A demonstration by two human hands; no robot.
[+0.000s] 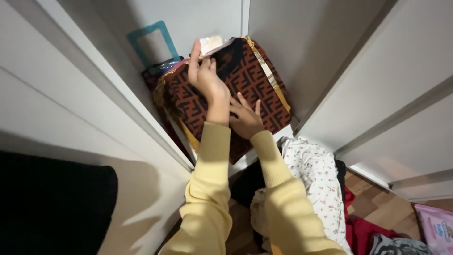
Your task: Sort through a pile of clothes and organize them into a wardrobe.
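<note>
A folded brown and black patterned blanket (255, 80) with a yellow edge lies on a white wardrobe shelf (247, 160). My left hand (204, 75) is raised over the blanket's far end, fingers up, touching a small white packet (211, 45) that sits on top. My right hand (245, 119) presses flat on the blanket's near part, fingers spread. Both arms wear pale yellow sleeves.
White wardrobe doors (387, 89) stand open on both sides. A teal frame-like object (152, 42) leans behind the blanket. Below lie a white floral garment (315, 174), red cloth (368, 233) and a pink pack (436, 226) on the wooden floor. A black shape (52, 203) fills the lower left.
</note>
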